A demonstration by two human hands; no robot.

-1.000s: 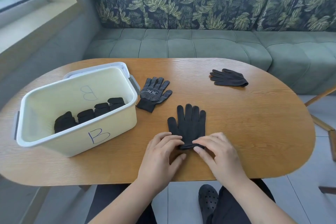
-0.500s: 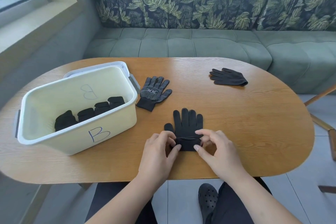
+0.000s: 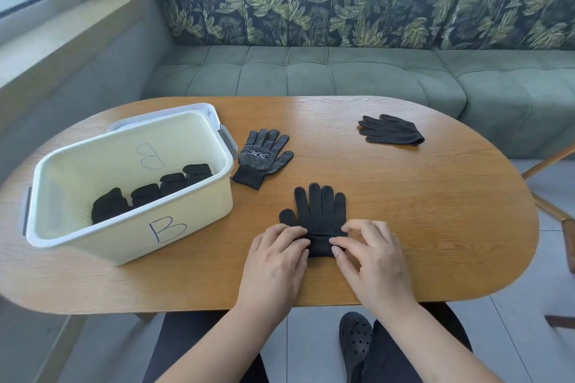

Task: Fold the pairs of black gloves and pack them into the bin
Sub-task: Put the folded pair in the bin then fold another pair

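Observation:
A plain black glove pair [image 3: 320, 211] lies flat in front of me, fingers pointing away, its cuff end rolled up toward the palm. My left hand [image 3: 273, 261] pinches the left side of that roll and my right hand [image 3: 370, 261] pinches the right side. A dotted black glove pair [image 3: 264, 158] lies just right of the cream bin [image 3: 130, 239] marked "B". Inside the bin sit several folded black glove bundles [image 3: 149, 193]. Another plain black glove pair [image 3: 390, 134] lies at the far right of the table.
The oval wooden table [image 3: 435, 227] stands against a green sofa [image 3: 311, 71] with leaf-print cushions. A wooden chair frame [image 3: 557, 205] is at the right edge. A window ledge [image 3: 46, 40] runs along the left.
Both hands have rolled the glove's cuff up from the near edge toward the palm, so the visible glove is shorter. The other gloves and the bin have not moved.

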